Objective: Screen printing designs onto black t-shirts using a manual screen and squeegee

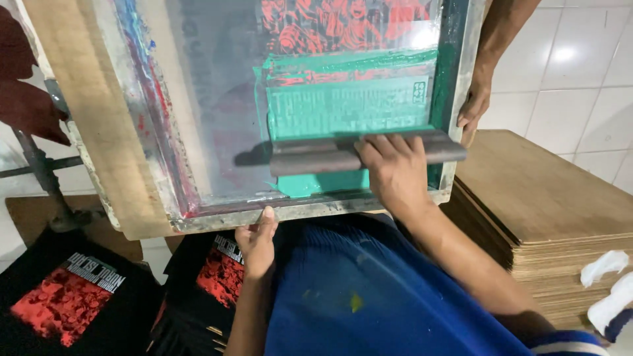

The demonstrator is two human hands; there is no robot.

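My right hand (394, 170) grips a dark grey squeegee (316, 155) lying across the mesh of a screen-printing frame (310, 209). Teal-green ink (343, 99) is spread over the mesh above and below the blade, with a red printed picture showing through at the top. My left hand (257, 242) presses against the frame's near metal edge from below, thumb on the rim. Another person's hand (473, 109) holds the frame's right side.
A wooden board (92, 118) runs along the frame's left side. A stack of thin plywood boards (554, 217) stands at the right with white cloths (606, 283) on it. Black shirts with a red print (62, 300) lie at lower left, beside a metal stand (46, 178).
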